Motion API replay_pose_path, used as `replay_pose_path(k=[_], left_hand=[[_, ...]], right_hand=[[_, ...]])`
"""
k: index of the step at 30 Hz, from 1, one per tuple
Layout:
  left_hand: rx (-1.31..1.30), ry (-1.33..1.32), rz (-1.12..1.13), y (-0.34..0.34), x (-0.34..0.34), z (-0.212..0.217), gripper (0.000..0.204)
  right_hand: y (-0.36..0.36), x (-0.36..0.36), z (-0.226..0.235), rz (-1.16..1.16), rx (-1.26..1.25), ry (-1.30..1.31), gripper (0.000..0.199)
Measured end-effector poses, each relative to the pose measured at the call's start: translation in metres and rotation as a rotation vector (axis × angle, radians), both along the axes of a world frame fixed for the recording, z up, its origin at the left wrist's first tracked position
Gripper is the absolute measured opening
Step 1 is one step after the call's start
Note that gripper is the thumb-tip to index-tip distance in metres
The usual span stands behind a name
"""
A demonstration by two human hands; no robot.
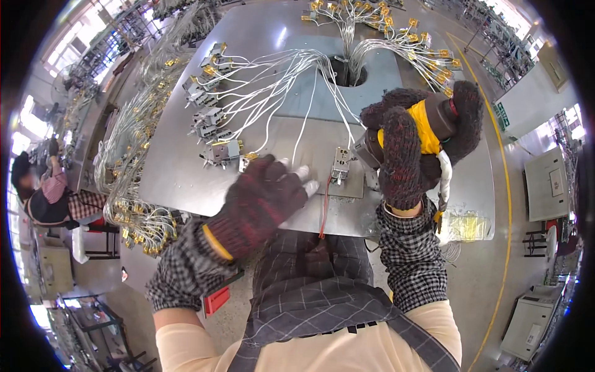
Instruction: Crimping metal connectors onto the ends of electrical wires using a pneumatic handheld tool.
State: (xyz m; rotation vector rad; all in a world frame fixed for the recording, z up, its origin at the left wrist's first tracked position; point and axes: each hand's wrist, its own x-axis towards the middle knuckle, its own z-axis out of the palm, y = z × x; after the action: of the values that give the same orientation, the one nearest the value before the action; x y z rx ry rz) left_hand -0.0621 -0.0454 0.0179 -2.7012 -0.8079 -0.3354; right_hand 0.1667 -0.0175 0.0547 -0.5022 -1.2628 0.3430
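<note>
While the gloved right hand (412, 146) grips a yellow power screwdriver (427, 124) over a small connector block (340, 164), the left hand (263, 198) rests open-fingered on the metal desk (180, 180).

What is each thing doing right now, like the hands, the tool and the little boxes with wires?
Left hand: gloved, fingers spread, blurred, over the table near a connector.
Right hand: gloved, closed around the power tool.
Power tool: yellow and dark, held up, tip by the small connector.
Small connector: upright on the metal table.
White wires: fanned out from the table hole.
Grey connectors: lying in a row, wired.
</note>
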Motion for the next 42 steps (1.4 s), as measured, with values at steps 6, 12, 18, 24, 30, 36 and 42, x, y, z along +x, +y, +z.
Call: replay_pose_path(k=[6, 12, 18, 24, 30, 36, 42], left_hand=[[0.148, 0.016, -0.283, 0.017, 0.002, 0.0, 0.036], [-0.833, -1.282, 0.084, 0.009, 0.007, -0.002, 0.056], [-0.968, -0.543, 0.118, 0.01, 0.009, 0.0, 0.061], [-0.632, -0.65, -0.076, 0.022, 0.065, 0.013, 0.076], [-0.919, -0.757, 0.156, 0.041, 0.054, -0.006, 0.074], [-0.796, -0.741, 0.133, 0.044, 0.059, -0.009, 0.074], [-0.755, -0.564, 0.171, 0.043, 0.07, -0.003, 0.074]], right_hand=[[0.007, 0.012, 0.001, -0.201, 0.11, -0.272, 0.08], [0.01, 0.013, -0.008, -0.337, 0.152, -0.306, 0.077], [0.011, 0.018, -0.007, -0.421, 0.165, -0.342, 0.073], [0.003, 0.032, 0.017, -0.235, 0.106, 0.031, 0.066], [-0.003, 0.041, 0.011, 0.433, 0.021, 0.454, 0.071], [-0.007, 0.025, 0.019, 0.083, 0.068, 0.161, 0.075], [-0.003, 0.024, 0.016, 0.18, -0.002, 0.19, 0.07]])
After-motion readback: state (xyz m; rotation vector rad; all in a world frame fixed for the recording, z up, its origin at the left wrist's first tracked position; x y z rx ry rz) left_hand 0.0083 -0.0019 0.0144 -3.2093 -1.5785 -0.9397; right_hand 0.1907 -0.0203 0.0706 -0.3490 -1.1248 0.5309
